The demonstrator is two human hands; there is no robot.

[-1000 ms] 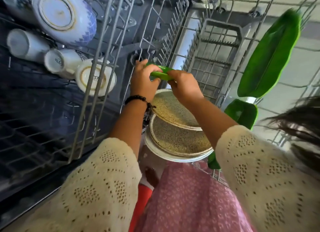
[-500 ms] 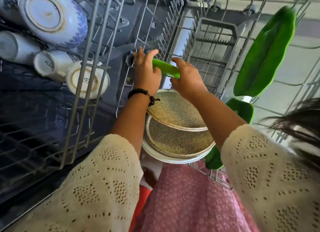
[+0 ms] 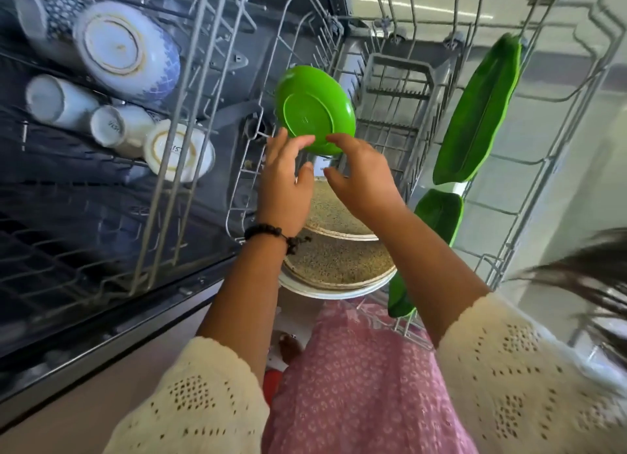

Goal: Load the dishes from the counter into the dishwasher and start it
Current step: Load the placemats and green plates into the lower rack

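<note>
Standing on edge in the lower rack (image 3: 502,250), the green plate (image 3: 314,109) showed its underside to the camera, tilted among the wire tines at the rack's far-left part. The left hand (image 3: 285,182) sat just below the plate with relaxed, spread fingers, its fingertips touching or nearly touching the plate's lower rim; whether they pressed it could not be told. The right hand (image 3: 363,175) was beside it, also loose and open, the index finger reaching to the plate's bottom edge and the thumb held apart beneath, gripping nothing. A dark bead bracelet (image 3: 271,233) circled the left wrist. Just nearer than the green plate, under both hands, stood two speckled plates (image 3: 339,260), one behind the other, with a white plate (image 3: 305,285) nearest the person. To the right of the green plate lay the grey cutlery basket (image 3: 400,94), and further right a long green leaf-shaped dish (image 3: 481,110) leaned along the rack's side, with a smaller green leaf dish (image 3: 437,216) below it. To the left of the green plate, the upper rack (image 3: 176,114) carried a blue-patterned bowl (image 3: 125,49) bottom-up, white cups (image 3: 61,100) and a gold-rimmed cup (image 3: 176,148) lying on their sides. Cream crocheted sleeves (image 3: 190,406) and a pink dress (image 3: 366,392) filled the near foreground.
</note>
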